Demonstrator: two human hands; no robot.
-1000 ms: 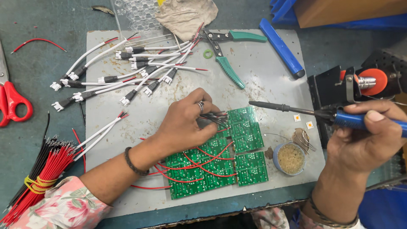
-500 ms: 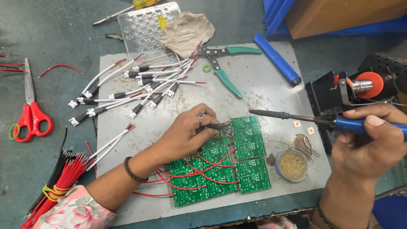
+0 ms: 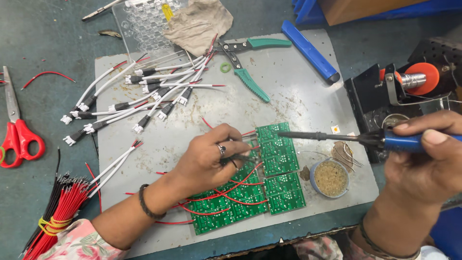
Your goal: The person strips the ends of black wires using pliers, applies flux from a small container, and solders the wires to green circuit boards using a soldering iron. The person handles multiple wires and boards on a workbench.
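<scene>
A panel of small green circuit boards (image 3: pixel 269 178) lies on a grey mat (image 3: pixel 298 96), with thin red wires (image 3: pixel 219 196) running across it. My left hand (image 3: pixel 211 156) rests on the boards and pinches a pair of black tweezers (image 3: pixel 240 158) against a wire end. My right hand (image 3: pixel 426 159) grips a blue-handled soldering iron (image 3: pixel 337 137); its dark tip hovers just above the top board, close to the tweezers.
A small round tin of flux (image 3: pixel 329 178) sits right of the boards. White wire connectors (image 3: pixel 139 98), green-handled pliers (image 3: pixel 245 62), a blue bar (image 3: pixel 310 50) and a rag (image 3: pixel 199 24) lie farther back. Red scissors (image 3: pixel 17 132) and a red-black wire bundle (image 3: pixel 57 209) lie left. A solder stand (image 3: pixel 409 82) stands at right.
The view has shifted, so everything sits lower and more to the right. The iron tip has drawn nearer the top board. My left hand stays on the boards.
</scene>
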